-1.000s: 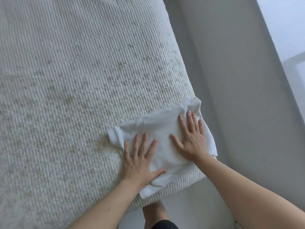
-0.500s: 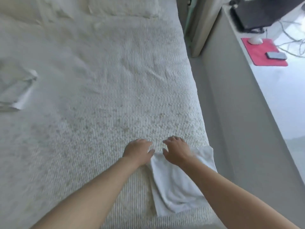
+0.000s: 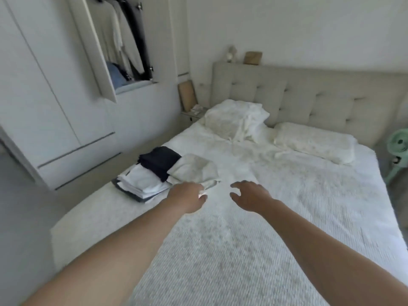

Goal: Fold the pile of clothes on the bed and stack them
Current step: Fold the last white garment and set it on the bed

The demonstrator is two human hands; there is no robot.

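Observation:
At the bed's (image 3: 254, 250) left edge sits a stack of folded white clothes (image 3: 141, 184) on a dark grey piece, with a folded navy garment (image 3: 159, 161) behind it. A loose beige garment (image 3: 194, 170) lies crumpled beside them. Both my arms stretch out over the bed. My left hand (image 3: 189, 196) is at the beige garment's near edge; its fingers are hidden behind the hand, so a grip cannot be told. To the right, my right hand (image 3: 249, 195) hovers above the bedspread, fingers spread and loosely curled, holding nothing.
Two white pillows (image 3: 236, 120) (image 3: 313, 141) lie against the padded headboard (image 3: 309, 96). A white wardrobe (image 3: 44, 96) with an open door stands to the left across a floor gap. A green fan (image 3: 399, 146) stands at the right edge.
My view has swung up from the bed's near corner to the whole bed. Both hands left the folded white cloth and reached forward toward the clothes at the left edge.

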